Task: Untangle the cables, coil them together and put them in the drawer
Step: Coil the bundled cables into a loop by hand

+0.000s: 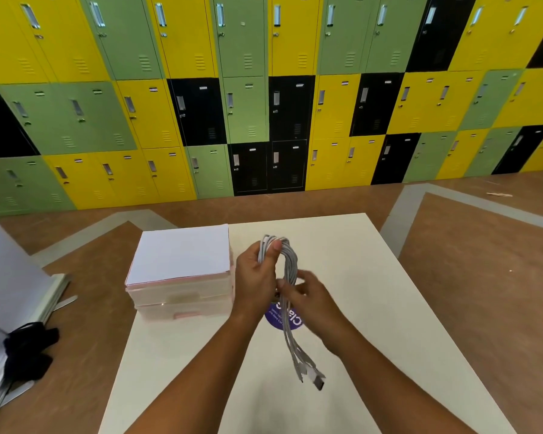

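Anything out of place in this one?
Nothing spilled or damaged. The left hand and right hand hold the folded grey cable bundle over the white table. Only strays: a crumpled black cloth on the brown floor at left, and a pale scrap on the floor far right.

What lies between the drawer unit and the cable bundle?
Head view: only the left hand, gripping the looped top of the cable bundle, right of the drawer unit.

We see grey cables (290, 267) with a matt, woven-looking sheath, ending in a plug (317, 379) of shiny metal. The table (373, 292) is smooth, matt off-white. The drawer unit (182, 299) looks like translucent pink plastic, and the lockers (248, 104) like painted metal with a soft sheen.
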`<state>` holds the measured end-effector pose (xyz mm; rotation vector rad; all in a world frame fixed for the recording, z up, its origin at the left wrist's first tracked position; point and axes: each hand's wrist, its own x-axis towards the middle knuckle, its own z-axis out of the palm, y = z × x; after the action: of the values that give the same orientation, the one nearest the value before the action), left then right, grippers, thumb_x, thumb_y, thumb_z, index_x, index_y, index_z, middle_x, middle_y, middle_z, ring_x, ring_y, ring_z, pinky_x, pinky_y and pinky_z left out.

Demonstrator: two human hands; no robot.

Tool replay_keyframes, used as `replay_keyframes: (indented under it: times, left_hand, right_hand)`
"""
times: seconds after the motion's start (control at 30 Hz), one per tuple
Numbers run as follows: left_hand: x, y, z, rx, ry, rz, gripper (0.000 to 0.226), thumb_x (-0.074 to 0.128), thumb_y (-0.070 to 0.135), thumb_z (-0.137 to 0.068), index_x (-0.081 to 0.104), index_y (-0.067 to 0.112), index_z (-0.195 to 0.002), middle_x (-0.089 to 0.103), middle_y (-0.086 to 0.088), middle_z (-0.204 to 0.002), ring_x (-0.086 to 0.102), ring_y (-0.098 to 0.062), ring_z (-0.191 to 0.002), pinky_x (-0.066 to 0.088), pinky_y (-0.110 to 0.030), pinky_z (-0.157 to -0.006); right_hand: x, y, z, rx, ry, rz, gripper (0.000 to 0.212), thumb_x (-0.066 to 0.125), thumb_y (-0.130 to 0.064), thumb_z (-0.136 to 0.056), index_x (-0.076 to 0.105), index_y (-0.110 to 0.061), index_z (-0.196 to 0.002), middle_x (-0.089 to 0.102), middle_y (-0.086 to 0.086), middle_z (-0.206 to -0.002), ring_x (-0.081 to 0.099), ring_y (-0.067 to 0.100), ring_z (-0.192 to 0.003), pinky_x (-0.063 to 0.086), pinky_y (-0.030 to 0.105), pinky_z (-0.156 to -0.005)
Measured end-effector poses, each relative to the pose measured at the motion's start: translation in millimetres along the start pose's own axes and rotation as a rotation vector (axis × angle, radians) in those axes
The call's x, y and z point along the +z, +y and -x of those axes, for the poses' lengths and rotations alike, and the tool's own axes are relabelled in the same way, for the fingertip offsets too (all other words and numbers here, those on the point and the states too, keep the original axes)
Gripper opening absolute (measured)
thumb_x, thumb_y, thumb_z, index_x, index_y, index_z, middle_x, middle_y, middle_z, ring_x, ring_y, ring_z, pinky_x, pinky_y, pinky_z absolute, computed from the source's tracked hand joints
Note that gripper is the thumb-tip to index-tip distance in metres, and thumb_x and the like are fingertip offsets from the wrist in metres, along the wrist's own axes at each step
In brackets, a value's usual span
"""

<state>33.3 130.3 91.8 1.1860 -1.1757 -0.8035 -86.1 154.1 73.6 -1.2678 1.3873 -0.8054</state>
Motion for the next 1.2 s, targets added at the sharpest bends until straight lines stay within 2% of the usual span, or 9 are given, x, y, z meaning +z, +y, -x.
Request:
replay_keyframes:
  times: [0.13, 0.3, 0.47, 0.7, 0.8, 0.9, 0.97, 1.07, 1.2]
  left_hand:
    - [6, 0, 2, -0.009, 0.054, 0.003, 0.022, 0.054, 0.033, -0.101, 0.067, 0.017, -0.091, 0.06, 0.016, -0.059, 0.057, -0.005, -0.056, 0.045, -0.018, -0.052]
    - [8, 8, 2, -0.011, -0.001, 0.04, 0.021, 0.054, 0.032, -0.101, 0.067, 0.018, -0.092, 0.058, 0.014, -0.057, 0.055, -0.006, -0.054, 0.045, -0.018, -0.051]
    - [5, 10, -1, -0.068, -0.032, 0.104, 0.024, 0.054, 0.036, -0.1, 0.063, 0.019, -0.084, 0.048, 0.009, -0.053, 0.044, -0.007, -0.048, 0.039, -0.021, -0.045]
    - [3, 10, -6, -0.078, -0.047, 0.076, 0.029, 0.055, 0.038, -0.099, 0.069, 0.014, -0.092, 0.046, 0.005, -0.053, 0.043, -0.01, -0.049, 0.039, -0.025, -0.044]
    - [4, 10, -4, -0.103, -0.095, 0.085, 0.029, 0.053, 0.037, -0.1, 0.07, 0.013, -0.099, 0.05, 0.01, -0.053, 0.046, -0.008, -0.047, 0.041, -0.022, -0.045]
    - [1, 9, -3, -0.145, -0.154, 0.083, 0.03, 0.051, 0.037, -0.101, 0.068, 0.014, -0.094, 0.048, 0.011, -0.051, 0.046, -0.009, -0.044, 0.041, -0.022, -0.045]
    - [-3, 11, -4, -0.178, -0.219, 0.12, 0.031, 0.05, 0.036, -0.102, 0.065, 0.026, -0.077, 0.044, 0.009, -0.05, 0.042, -0.008, -0.042, 0.038, -0.022, -0.045]
    - [-5, 14, -5, -0.244, -0.364, 0.136, 0.037, 0.049, 0.034, -0.103, 0.059, 0.028, -0.068, 0.039, 0.005, -0.05, 0.036, -0.011, -0.042, 0.035, -0.023, -0.044]
    - [-7, 14, -8, -0.295, -0.417, 0.124, 0.037, 0.05, 0.035, -0.102, 0.049, 0.014, -0.073, 0.037, 0.002, -0.053, 0.035, -0.013, -0.043, 0.034, -0.024, -0.044]
  right_hand:
    - [2, -15, -6, -0.024, 0.116, -0.056, 0.042, 0.068, -0.032, -0.093, 0.043, -0.035, -0.126, 0.064, -0.011, -0.103, 0.07, 0.02, -0.091, 0.061, 0.039, -0.085]
    - [2, -13, -8, -0.151, 0.202, -0.047, 0.042, 0.071, -0.025, -0.09, 0.047, -0.039, -0.122, 0.058, -0.021, -0.107, 0.067, 0.019, -0.097, 0.062, 0.036, -0.081]
    - [0, -16, -10, -0.294, 0.233, -0.015, 0.021, 0.064, -0.012, -0.093, 0.062, -0.029, -0.106, 0.068, -0.001, -0.09, 0.069, 0.024, -0.082, 0.062, 0.038, -0.075]
    - [-6, -18, -7, -0.169, 0.104, -0.312, 0.019, 0.062, 0.0, -0.085, 0.072, -0.013, -0.095, 0.073, 0.01, -0.082, 0.072, 0.028, -0.074, 0.062, 0.041, -0.075]
    - [-12, -16, -9, -0.118, 0.019, -0.363, 0.021, 0.06, -0.009, -0.069, 0.071, -0.007, -0.086, 0.068, 0.015, -0.073, 0.066, 0.03, -0.068, 0.057, 0.044, -0.072]
    - [-21, -12, -15, -0.121, -0.024, -0.247, 0.022, 0.06, -0.021, -0.079, 0.07, -0.009, -0.093, 0.071, 0.015, -0.084, 0.068, 0.033, -0.078, 0.058, 0.04, -0.072]
    - [-26, -15, -20, -0.156, -0.026, -0.166, 0.032, 0.065, -0.029, -0.081, 0.066, -0.018, -0.111, 0.069, 0.01, -0.105, 0.069, 0.028, -0.093, 0.059, 0.041, -0.079]
    - [-32, -27, -24, -0.358, 0.0, -0.029, 0.053, 0.066, -0.008, -0.088, 0.052, -0.027, -0.135, 0.059, -0.006, -0.127, 0.064, 0.014, -0.109, 0.057, 0.03, -0.089]
    - [-30, -38, -27, -0.587, -0.008, 0.165, 0.052, 0.052, 0.01, -0.087, 0.062, -0.014, -0.132, 0.063, -0.002, -0.125, 0.06, 0.008, -0.116, 0.048, 0.021, -0.099]
